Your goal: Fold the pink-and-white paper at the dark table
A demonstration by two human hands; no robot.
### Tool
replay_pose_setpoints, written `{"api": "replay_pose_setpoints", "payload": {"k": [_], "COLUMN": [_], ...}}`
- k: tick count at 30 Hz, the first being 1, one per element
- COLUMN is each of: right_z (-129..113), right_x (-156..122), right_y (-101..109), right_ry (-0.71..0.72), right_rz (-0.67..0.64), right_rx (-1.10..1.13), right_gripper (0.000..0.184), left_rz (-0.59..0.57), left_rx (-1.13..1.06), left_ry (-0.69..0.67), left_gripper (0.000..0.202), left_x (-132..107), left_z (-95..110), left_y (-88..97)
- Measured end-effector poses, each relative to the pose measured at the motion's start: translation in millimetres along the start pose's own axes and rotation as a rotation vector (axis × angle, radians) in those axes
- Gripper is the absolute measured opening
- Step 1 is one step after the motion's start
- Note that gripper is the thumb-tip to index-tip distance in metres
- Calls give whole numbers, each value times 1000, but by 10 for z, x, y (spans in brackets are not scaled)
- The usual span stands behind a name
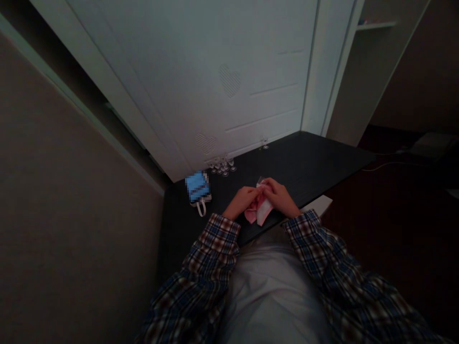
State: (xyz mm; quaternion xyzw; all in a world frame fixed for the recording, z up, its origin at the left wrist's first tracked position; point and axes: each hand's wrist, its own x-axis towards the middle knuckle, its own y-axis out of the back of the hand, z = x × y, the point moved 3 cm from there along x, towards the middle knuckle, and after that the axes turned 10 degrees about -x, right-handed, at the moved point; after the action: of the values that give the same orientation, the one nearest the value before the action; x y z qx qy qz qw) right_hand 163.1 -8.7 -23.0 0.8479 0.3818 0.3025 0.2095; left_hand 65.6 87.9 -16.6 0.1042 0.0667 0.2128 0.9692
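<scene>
Honestly, left hand (244,199) and right hand (283,197) both have their fingers pinched on a small pink-and-white packet (258,212), right over the front edge of the dark table (315,157). Room's dim, so I'd guess a slipped grip could tear it or drop it off the edge. No writing readable; the blue pouch (197,187) is blurred.

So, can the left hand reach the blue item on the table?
Probably yes. The blue item lies on the dark table just left of the left hand, nothing between them. But that hand and the right hand both grip the pink piece, so it must let go first.
</scene>
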Motion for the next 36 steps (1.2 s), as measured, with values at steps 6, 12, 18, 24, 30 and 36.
{"api": "replay_pose_setpoints", "payload": {"k": [6, 12, 18, 24, 30, 36], "right_z": [1, -17, -18, 10, -15, -12], "right_x": [-1, -13, -24, -31, -19, -8], "right_y": [-1, 9, 21, 26, 17, 6], "right_ry": [-12, 12, -42, -107, 11, 41], "right_rz": [-4, -7, 7, 43, -11, -21], "right_rx": [1, 14, 29, 72, 17, -9], "right_gripper": [25, 25, 27, 31, 21, 21], "left_rz": [-8, 64, 216, 340, 296, 351], "left_rx": [46, 112, 128, 22, 177, 209], "left_ry": [-12, -105, -189, -252, -223, -225], "left_gripper": [53, 46, 39, 46, 44, 40], "left_x": [-5, -12, -82, -107, -41, -54], "left_z": [9, 38, 136, 180, 116, 144], "left_y": [4, 113, 165, 176, 44, 13]}}
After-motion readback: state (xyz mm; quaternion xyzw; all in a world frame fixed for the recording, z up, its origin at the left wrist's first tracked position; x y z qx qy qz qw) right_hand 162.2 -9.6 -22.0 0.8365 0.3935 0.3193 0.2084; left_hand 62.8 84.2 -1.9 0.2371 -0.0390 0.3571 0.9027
